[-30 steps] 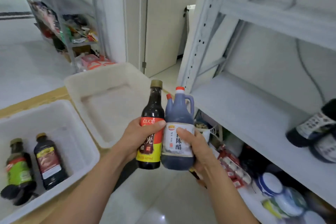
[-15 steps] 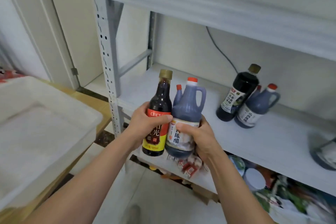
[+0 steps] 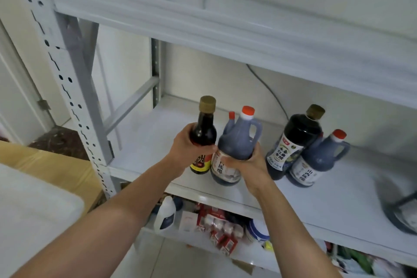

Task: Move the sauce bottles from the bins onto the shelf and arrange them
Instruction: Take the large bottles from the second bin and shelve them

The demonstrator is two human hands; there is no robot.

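My left hand [image 3: 184, 150] grips a slim dark bottle [image 3: 204, 130] with a gold cap and a red-and-yellow label. My right hand [image 3: 244, 165] holds a dark jug-shaped vinegar bottle [image 3: 238, 140] with a red cap and a handle; a second red-capped neck [image 3: 231, 117] shows just behind it. Both are upright, side by side over the front of the white shelf [image 3: 144, 142]. To their right on the shelf stand a tall gold-capped dark bottle [image 3: 297, 137] and a red-capped vinegar jug [image 3: 320, 160].
A perforated grey upright [image 3: 67, 79] frames the shelf's left side, and an upper shelf beam [image 3: 203, 27] crosses overhead. A white bin [image 3: 33, 216] sits at lower left. The lower shelf holds a white jug [image 3: 165, 214] and red packets [image 3: 216, 225]. A dark round object [image 3: 399, 205] lies at far right.
My view has swung from the bins to the shelf. Both hands have carried their bottles up and forward, from beside the rack to over the shelf's front.
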